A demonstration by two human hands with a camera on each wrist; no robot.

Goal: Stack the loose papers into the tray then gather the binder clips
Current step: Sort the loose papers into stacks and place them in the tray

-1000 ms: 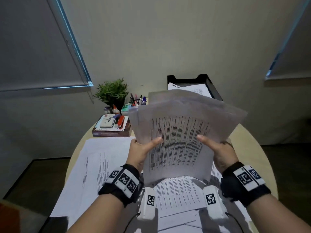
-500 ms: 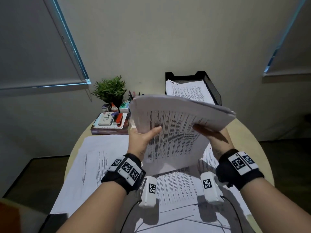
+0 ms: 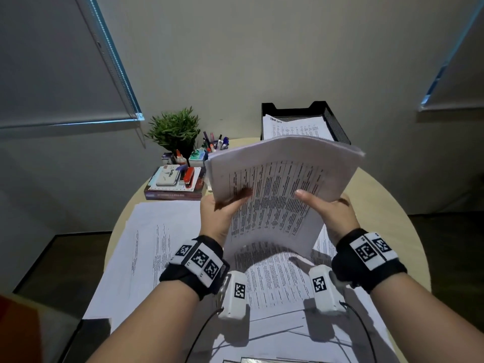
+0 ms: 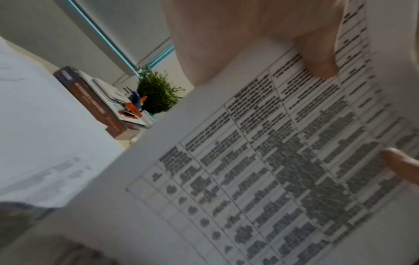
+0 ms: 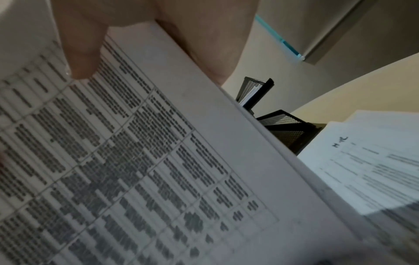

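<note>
I hold a thick stack of printed papers (image 3: 282,184) above the round table, its top bent away from me. My left hand (image 3: 222,210) grips the stack's left edge, thumb (image 4: 317,59) on the printed face. My right hand (image 3: 330,210) grips the right edge, thumb (image 5: 81,59) on top. The black mesh tray (image 3: 335,124) stands behind the stack at the table's far edge and holds printed sheets (image 3: 296,128). More loose papers (image 3: 167,242) lie spread on the table below my hands. No binder clips show in any view.
A potted plant (image 3: 174,129), a pen cup (image 3: 216,144), a glue bottle and a book (image 3: 172,196) with a stapler (image 3: 189,175) on it crowd the table's far left. Bare tabletop (image 3: 377,205) shows at the right. A second mesh tray (image 5: 288,132) appears in the right wrist view.
The stack first tipped forward and flattened toward the tray, then came back more upright with its top curling away. Both hands kept their grip on its edges.
</note>
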